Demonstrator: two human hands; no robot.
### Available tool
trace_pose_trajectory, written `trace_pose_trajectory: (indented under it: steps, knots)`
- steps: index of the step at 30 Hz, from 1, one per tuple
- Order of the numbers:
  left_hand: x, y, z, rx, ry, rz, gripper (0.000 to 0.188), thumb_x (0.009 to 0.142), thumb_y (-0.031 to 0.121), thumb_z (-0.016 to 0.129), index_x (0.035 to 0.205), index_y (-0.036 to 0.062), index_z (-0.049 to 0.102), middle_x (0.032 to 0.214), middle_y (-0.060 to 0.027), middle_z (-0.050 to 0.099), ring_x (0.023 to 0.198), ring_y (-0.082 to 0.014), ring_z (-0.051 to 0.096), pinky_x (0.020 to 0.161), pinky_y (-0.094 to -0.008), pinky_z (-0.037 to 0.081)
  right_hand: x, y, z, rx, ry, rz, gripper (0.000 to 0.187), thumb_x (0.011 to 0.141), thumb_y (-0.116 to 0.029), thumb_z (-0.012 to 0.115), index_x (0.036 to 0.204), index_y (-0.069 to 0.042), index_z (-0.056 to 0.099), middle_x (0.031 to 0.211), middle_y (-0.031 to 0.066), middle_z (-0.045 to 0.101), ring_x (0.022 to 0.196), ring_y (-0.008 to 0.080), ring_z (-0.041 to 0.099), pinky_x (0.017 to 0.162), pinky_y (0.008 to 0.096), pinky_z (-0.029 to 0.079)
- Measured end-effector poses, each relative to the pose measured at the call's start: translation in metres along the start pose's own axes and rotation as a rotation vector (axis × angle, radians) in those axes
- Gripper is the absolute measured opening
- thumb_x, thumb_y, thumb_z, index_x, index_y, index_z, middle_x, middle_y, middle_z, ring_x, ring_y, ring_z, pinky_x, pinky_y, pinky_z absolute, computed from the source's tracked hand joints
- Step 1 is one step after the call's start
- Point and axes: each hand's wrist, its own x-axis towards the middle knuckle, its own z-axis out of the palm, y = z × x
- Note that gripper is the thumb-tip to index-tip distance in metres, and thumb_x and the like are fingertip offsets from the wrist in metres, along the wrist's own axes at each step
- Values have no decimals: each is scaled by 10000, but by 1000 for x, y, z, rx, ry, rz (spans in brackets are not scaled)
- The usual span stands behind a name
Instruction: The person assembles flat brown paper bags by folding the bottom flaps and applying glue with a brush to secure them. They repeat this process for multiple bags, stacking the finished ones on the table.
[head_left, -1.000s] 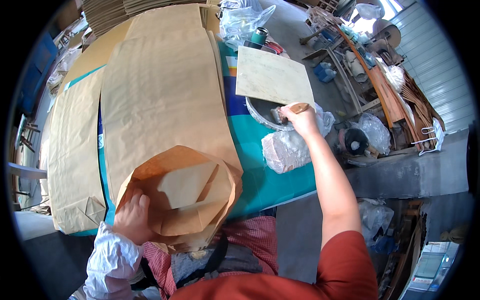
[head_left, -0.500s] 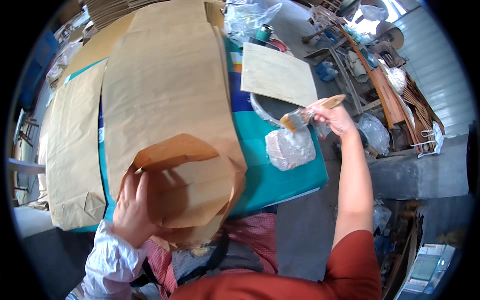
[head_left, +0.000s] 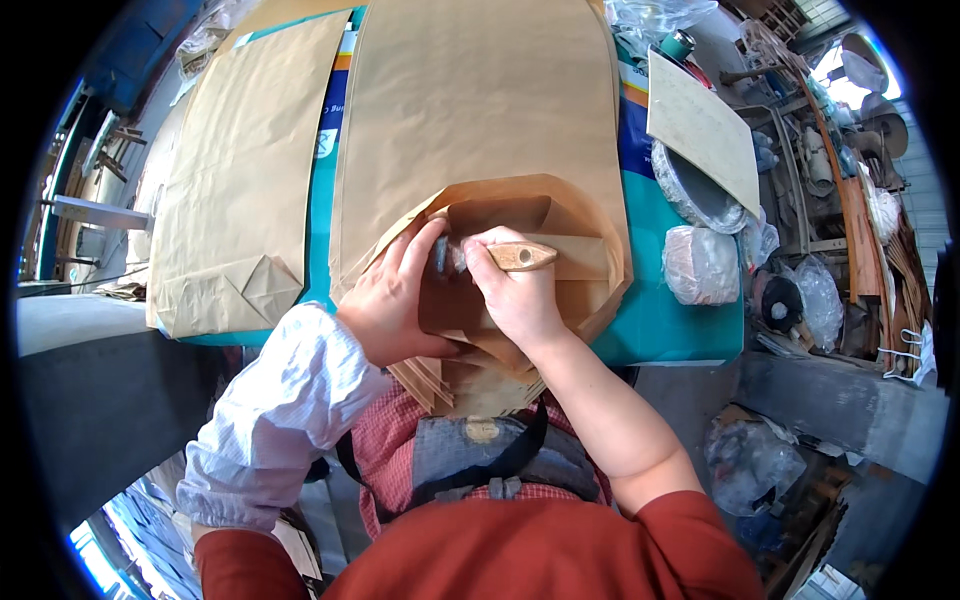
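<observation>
A stack of brown paper bags (head_left: 480, 110) lies in front of me. The top bag's near end is spread into a rounded opening (head_left: 590, 265) with raised folded edges. Over this opening my right hand (head_left: 518, 300) grips a paintbrush (head_left: 525, 256) by its wooden handle, which points right. The brush's bristles are mostly hidden between my two hands. My left hand (head_left: 385, 305) rests at the opening's left side, fingers spread along the fold and thumb apart near the lower edge. A white cloth sleeve (head_left: 285, 405) covers the left forearm.
Another flat paper bag (head_left: 245, 180) with a folded end lies left on the teal surface (head_left: 645, 335). To the right are a plastic-wrapped block (head_left: 700, 265), a round plastic-covered basin (head_left: 690, 190) and a pale board (head_left: 705, 125) across it. A cluttered wooden rack (head_left: 840, 190) stands farther right.
My right hand has brought the brush left from above the wrapped block to the bag's opening. The left hand has shifted from the outer edge to the inner fold. The view has swung.
</observation>
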Motion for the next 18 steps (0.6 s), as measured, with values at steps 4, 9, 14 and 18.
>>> trace_pose_trajectory:
  steps: [4,9,14,18]
  knots:
    - [-3,-1,4,103,12,-19,1215,536,288,889,1496,78,176,1489,-244,258,1370,-428,310,1121,-444,326,-21,-11,-9,-115,-198,35,103,916,-79,613,834,-28,649,752,5,629,668,64,554,596,236,454]
    - [-1,13,-1,106,-26,-91,1192,508,302,881,1480,77,228,1489,-225,273,1377,-414,306,1120,-439,326,-11,-52,-88,-648,143,-311,32,803,-23,680,825,-14,658,772,115,686,687,208,676,612,302,520]
    - [2,10,4,128,-41,-133,1159,528,335,866,1473,90,241,1483,-217,282,1356,-419,342,1113,-437,336,-32,-44,-103,-698,-146,-89,44,791,-48,689,780,-32,650,750,139,675,670,272,669,592,303,508]
    - [-2,4,-5,253,-86,-89,953,630,322,787,1399,-31,350,1441,-223,368,1305,-366,421,1063,-404,399,-36,-63,-124,-573,-35,-172,77,824,-33,641,751,-13,652,710,108,676,627,190,653,567,291,497]
